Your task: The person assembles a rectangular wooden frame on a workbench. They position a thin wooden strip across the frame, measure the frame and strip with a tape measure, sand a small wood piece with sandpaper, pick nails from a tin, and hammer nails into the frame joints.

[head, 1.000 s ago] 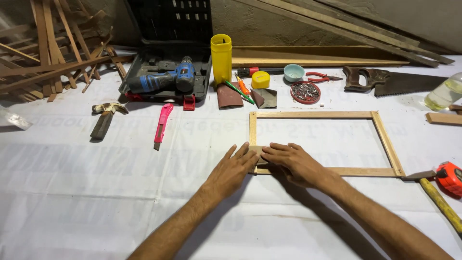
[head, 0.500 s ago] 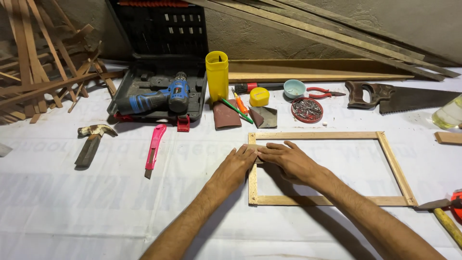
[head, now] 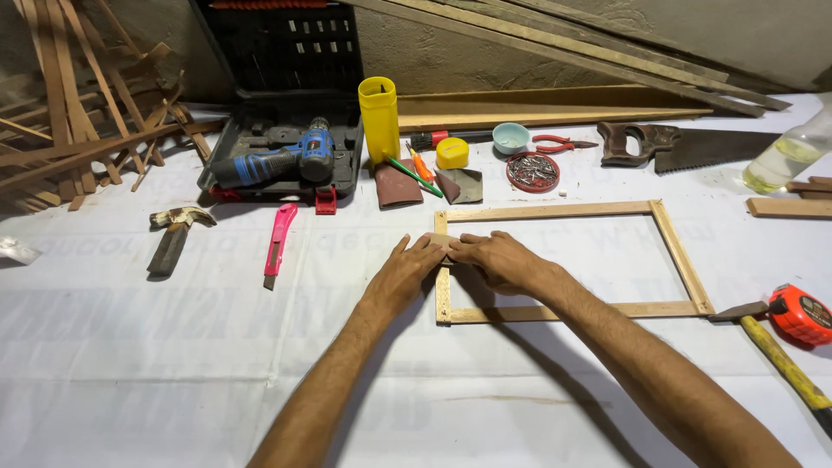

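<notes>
Pale rectangular wooden frame (head: 667, 260) flat on the white table cover, left rail under both hands
</notes>
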